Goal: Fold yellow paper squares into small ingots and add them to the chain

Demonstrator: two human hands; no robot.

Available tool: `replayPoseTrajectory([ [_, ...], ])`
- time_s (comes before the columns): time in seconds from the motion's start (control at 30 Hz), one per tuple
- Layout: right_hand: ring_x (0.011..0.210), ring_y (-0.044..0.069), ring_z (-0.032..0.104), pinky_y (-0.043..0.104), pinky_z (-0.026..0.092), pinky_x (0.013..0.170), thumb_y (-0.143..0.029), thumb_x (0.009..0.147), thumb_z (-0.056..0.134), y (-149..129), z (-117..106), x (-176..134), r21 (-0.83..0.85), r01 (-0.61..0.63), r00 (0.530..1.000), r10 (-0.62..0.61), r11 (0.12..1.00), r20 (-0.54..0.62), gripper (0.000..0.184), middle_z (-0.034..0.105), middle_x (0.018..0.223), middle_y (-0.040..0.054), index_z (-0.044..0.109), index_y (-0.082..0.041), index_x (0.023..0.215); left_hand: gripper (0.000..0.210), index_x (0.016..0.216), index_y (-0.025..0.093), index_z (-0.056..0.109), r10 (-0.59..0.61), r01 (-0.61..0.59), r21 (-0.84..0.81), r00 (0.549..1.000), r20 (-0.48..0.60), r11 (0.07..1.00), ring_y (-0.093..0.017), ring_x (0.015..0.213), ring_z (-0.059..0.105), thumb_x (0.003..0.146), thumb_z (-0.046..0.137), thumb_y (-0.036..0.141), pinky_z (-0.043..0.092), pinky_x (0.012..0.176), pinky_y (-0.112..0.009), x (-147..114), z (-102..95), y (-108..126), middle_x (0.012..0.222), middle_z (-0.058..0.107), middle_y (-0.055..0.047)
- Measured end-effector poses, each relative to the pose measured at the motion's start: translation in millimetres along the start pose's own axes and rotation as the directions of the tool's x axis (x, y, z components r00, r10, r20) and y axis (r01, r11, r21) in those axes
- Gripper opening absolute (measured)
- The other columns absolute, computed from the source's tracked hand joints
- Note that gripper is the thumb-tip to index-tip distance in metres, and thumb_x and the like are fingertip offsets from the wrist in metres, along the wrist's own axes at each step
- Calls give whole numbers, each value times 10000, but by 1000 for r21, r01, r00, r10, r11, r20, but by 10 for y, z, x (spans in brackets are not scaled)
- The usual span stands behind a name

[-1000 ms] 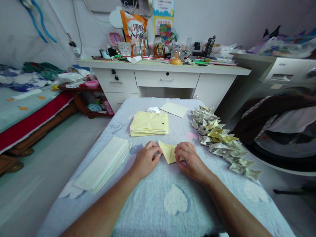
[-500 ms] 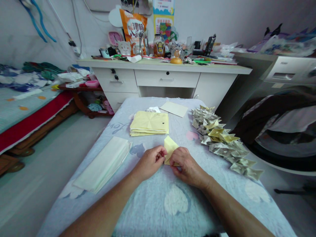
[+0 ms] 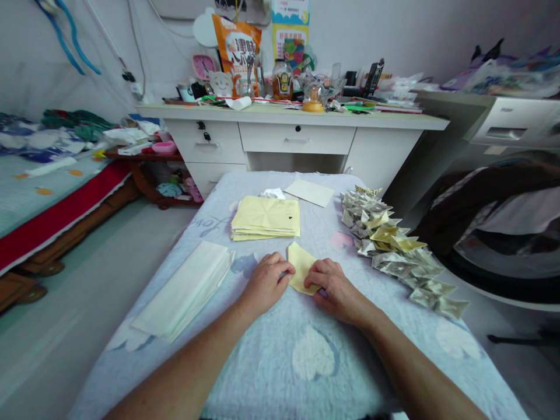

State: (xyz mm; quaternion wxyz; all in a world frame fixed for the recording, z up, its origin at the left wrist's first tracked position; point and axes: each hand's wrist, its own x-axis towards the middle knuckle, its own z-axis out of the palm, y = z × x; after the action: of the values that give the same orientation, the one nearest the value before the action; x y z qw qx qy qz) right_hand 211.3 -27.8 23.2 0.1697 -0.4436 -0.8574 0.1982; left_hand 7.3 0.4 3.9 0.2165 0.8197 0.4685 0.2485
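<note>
A small folded sheet of yellow paper lies on the cloth-covered table between my hands. My left hand pinches its left edge between thumb and fingertips. My right hand grips the lower right side, with the fingers on top and the thumb underneath at the near edge. The fingers hide part of that side. Just beyond my hands sits a stack of yellow paper sheets, the top one marked with crossing creases. To the right runs a long pile of folded paper pieces with pointed ends, mostly greyish with several yellow ones.
A sheaf of folded pale paper lies left of my left arm. At the table's far end are a pale card and a crumpled white tissue. Beyond stands a cluttered white desk, with a washing machine to the right.
The folded yellow paper has turned slightly and shows more of its surface. My right hand has shifted a little to the right and away from me; my left hand stays at the left edge.
</note>
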Motion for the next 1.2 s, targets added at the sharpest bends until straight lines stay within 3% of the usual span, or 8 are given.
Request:
replayPoseTrajectory([
  [0.2,933,187,485,333,331,831,-162,830,607,19,31,34,86,-23,999,27,996,-48,95,589,936,33,676,-226,848,118,820,213,654,4,-4,-8,999,33,1000,-185,913,538,795,552,160,416,830,-305,1,2,-7,872,573,-22],
  [0.43,876,183,489,323,338,784,-196,837,624,40,96,114,121,-87,989,100,989,-111,34,600,870,36,658,-197,832,134,820,213,661,2,-1,-30,1000,29,1000,-180,910,534,790,553,139,405,827,-300,1,33,-38,872,578,-17],
  [0.73,903,187,478,327,320,806,-206,805,649,25,116,127,87,-99,988,109,991,-114,40,600,899,31,642,-187,771,293,832,213,672,-20,23,-55,999,42,998,-176,926,530,796,429,54,408,853,-302,6,14,-27,875,576,-25],
  [1.0,907,183,481,322,320,814,-185,798,645,11,94,114,95,-104,989,113,990,-95,37,598,897,22,647,-193,763,152,827,213,656,-41,42,-28,999,28,999,-188,929,527,742,567,122,405,845,-308,1,40,-23,889,573,-20],
  [1.2,903,183,485,316,330,794,-210,823,623,62,125,122,123,-125,978,143,984,-152,88,591,879,25,614,-180,741,124,822,215,658,-50,51,-26,998,27,998,-189,926,530,748,587,145,406,836,-306,10,53,-36,890,569,-21],
])
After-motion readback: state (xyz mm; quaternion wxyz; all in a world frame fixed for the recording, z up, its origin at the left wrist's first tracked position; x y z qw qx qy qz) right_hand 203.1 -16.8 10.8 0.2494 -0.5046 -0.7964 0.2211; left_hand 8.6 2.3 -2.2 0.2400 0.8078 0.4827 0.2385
